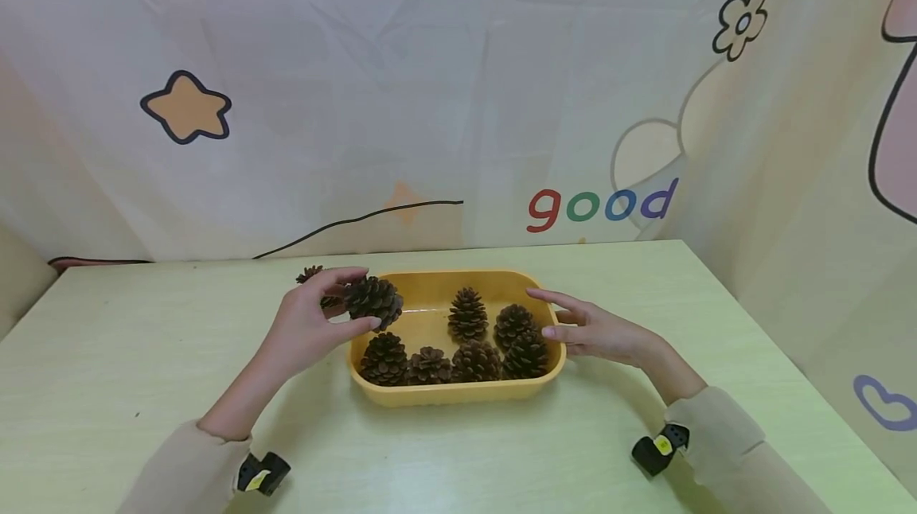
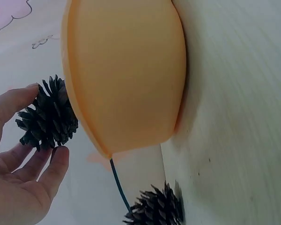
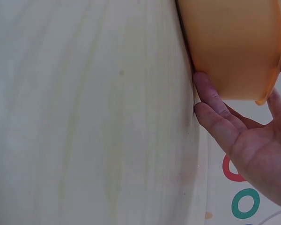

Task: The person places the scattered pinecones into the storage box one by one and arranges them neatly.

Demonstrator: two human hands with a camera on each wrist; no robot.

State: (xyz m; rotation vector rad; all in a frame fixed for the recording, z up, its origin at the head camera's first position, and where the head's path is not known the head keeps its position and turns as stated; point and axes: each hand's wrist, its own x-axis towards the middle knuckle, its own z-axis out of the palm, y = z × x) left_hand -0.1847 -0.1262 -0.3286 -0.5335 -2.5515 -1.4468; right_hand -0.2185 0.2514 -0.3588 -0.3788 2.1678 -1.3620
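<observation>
My left hand (image 1: 308, 327) pinches a brown pine cone (image 1: 374, 301) between thumb and fingers, over the left end of a yellow plastic tub (image 1: 451, 395). In the left wrist view the held pine cone (image 2: 49, 115) is level with the tub's rim. Several pine cones stand inside the tub, mostly along its near side and right end, with one pine cone (image 1: 468, 315) farther back. My right hand (image 1: 605, 332) holds the tub's right end, thumb and index finger over the rim, other fingers low against the outer wall (image 3: 234, 56).
Another pine cone (image 1: 310, 274) sits on the pale wooden table (image 1: 444, 466) beyond my left hand, partly hidden by it. A printed cloth (image 1: 401, 100) hangs behind the table's back edge and along the right side. Each sleeve carries a small black camera.
</observation>
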